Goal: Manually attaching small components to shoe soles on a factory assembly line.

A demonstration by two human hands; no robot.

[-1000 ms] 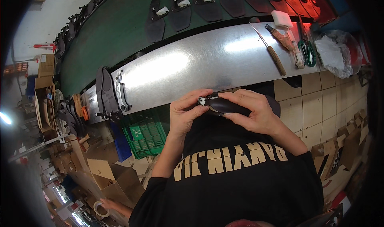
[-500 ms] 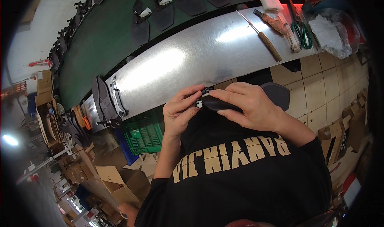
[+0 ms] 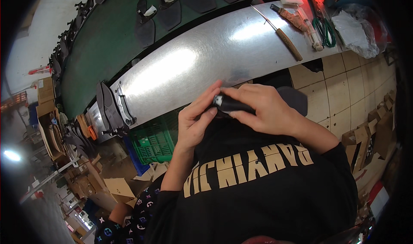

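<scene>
Close to my body, in front of the metal bench, my left hand and my right hand hold a black sandal between them. My right hand wraps around its dark rounded part, while my left fingers and thumb pinch its left end. A small white patch shows there between my hands. The flat dark sole sticks out past my right wrist. My fingers cover much of the straps, so their detail is hidden.
Along the metal bench lie a wooden-handled awl, green-handled scissors and a plastic bag. Beyond runs a green belt with several sandals. Dark soles rest at left, above a green crate. Another person's patterned sleeve shows lower left.
My hands have drawn together, and the sandal's end has turned so its white patch faces up between them. The other person's patterned clothing has come into view at lower left.
</scene>
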